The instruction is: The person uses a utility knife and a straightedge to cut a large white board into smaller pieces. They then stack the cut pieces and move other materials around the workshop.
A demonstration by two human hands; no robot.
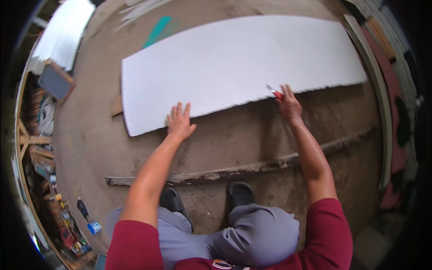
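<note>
A large white sheet (234, 63) lies raised a little off the floor, its near edge ragged along the middle and right. My left hand (180, 123) rests on its near edge toward the left, fingers spread. My right hand (290, 105) is at the near edge right of the middle, closed on a red-handled knife (276, 93). The knife's metal tip points up and left over the white face. Some fingers of this hand stretch out past the handle onto the sheet.
A long worn wooden strip (216, 174) lies on the floor between the sheet and my sandals (241, 193). Tools and wood pieces fill a shelf (42, 153) at the left. A grey box (56, 82) stands beside it. A pale beam (375, 90) runs along the right.
</note>
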